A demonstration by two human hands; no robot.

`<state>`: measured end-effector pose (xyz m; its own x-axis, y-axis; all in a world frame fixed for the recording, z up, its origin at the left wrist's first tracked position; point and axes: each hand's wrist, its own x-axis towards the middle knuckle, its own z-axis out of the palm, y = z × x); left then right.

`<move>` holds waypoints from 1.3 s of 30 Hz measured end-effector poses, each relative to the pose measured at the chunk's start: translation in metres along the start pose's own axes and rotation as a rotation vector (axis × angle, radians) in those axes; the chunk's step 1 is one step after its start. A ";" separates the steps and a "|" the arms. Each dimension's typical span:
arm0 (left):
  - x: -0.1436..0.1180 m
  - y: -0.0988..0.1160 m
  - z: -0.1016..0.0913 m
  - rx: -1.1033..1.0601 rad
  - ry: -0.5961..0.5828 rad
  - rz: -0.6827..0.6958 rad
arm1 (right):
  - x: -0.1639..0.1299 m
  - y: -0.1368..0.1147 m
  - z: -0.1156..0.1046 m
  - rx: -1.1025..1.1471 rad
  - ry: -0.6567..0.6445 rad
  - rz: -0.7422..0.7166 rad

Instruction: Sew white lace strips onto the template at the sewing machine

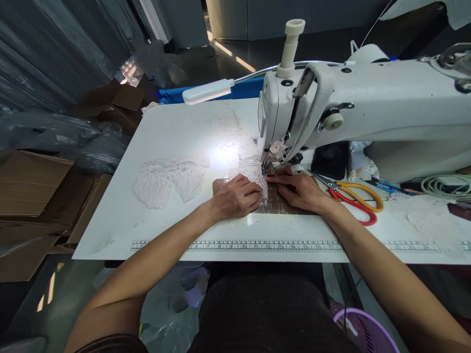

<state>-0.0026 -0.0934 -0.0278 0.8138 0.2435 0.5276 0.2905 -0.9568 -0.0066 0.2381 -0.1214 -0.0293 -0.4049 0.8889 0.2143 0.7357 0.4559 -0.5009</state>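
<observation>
White lace (250, 156) runs under the presser foot of a white sewing machine (270, 113) and hangs toward me as a narrow strip. My left hand (239, 197) rests over that strip, its fingers bent together and pressing the lace against a brown plate. From the other side, my right hand (300, 190) reaches close to the needle area; its fingertips pinch the lace's right edge. The fingertips' exact hold is partly hidden. Left of the hands, another gathered lace piece (171, 181) lies flat on the white table (121, 220).
Scissors (353, 193) with orange and red handles lie right of my right hand, near a black phone (330, 161). A lamp (208, 91) shines on the lace. A printed ruler (239, 246) follows the front edge. Cardboard boxes (33, 186) stand left; a purple basket (368, 328) is below.
</observation>
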 end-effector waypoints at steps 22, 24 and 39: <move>0.003 -0.002 -0.006 -0.022 0.003 0.018 | -0.002 -0.005 0.000 -0.125 0.041 -0.178; 0.004 0.000 -0.009 -0.002 -0.029 0.025 | -0.002 -0.006 0.000 -0.131 0.033 -0.177; 0.016 -0.003 -0.036 -0.194 -0.333 -0.011 | -0.005 -0.012 0.000 -0.165 0.009 -0.168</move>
<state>-0.0086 -0.0921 0.0109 0.9394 0.2612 0.2218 0.2250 -0.9584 0.1756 0.2314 -0.1312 -0.0250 -0.5249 0.7997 0.2915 0.7371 0.5983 -0.3141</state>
